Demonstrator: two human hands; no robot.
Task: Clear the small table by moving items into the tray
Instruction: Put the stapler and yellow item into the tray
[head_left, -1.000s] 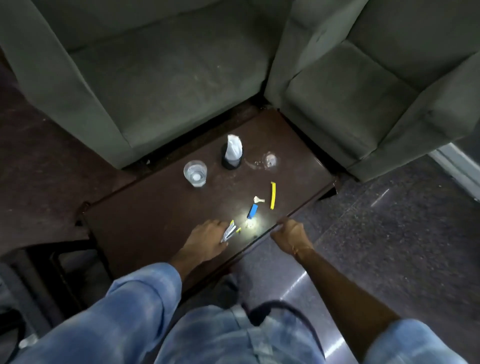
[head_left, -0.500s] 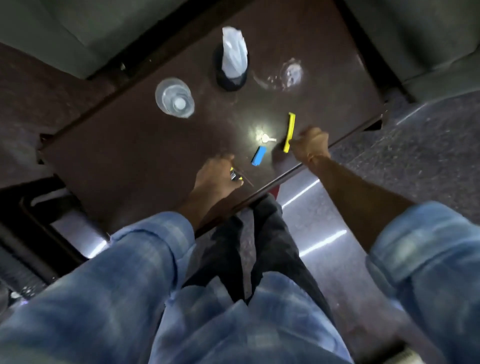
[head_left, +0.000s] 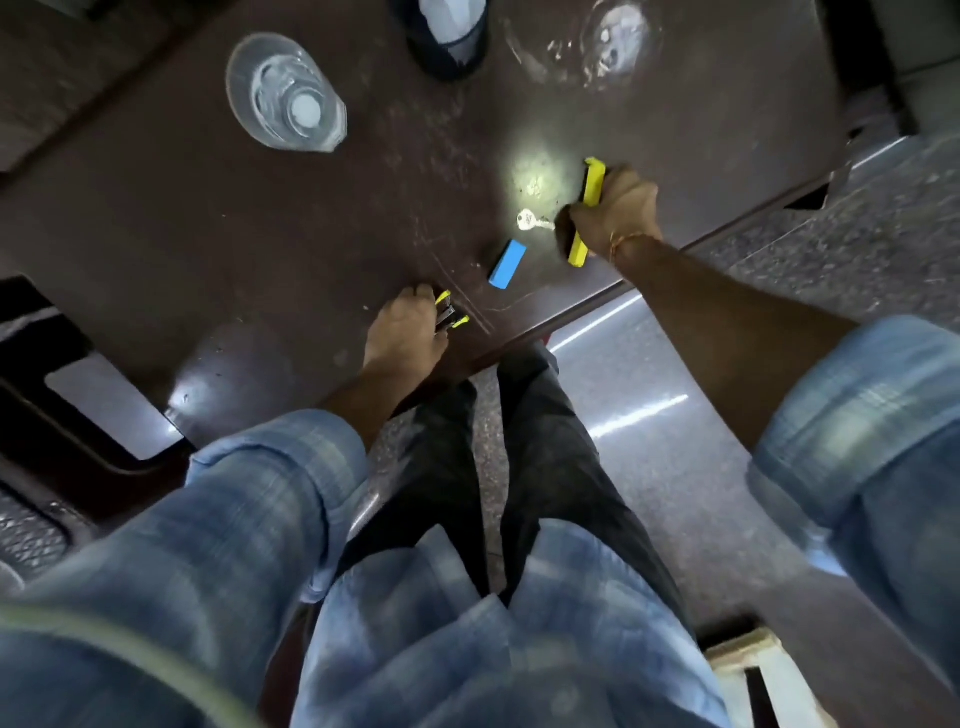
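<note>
On the dark brown small table (head_left: 208, 218), my right hand (head_left: 615, 215) is closed around a long yellow bar (head_left: 592, 187), whose ends stick out above and below my fingers. My left hand (head_left: 405, 327) grips a small black-and-yellow tool (head_left: 449, 314) near the table's front edge. A blue block (head_left: 507, 264) lies between my hands, and a small silver key (head_left: 530, 221) lies just left of my right hand. A clear glass of water (head_left: 285, 96) stands at the back left. No tray is clearly in view.
A dark cup holding something white (head_left: 449, 36) stands at the top edge, and a wet ring mark (head_left: 608, 44) is to its right. A dark frame (head_left: 67, 415) sits left of the table. A light wooden object (head_left: 748, 675) shows at the bottom right.
The camera has come closer over the table. My right hand moved from the front edge to the yellow bar and closed on it. My left hand keeps hold of the small tool.
</note>
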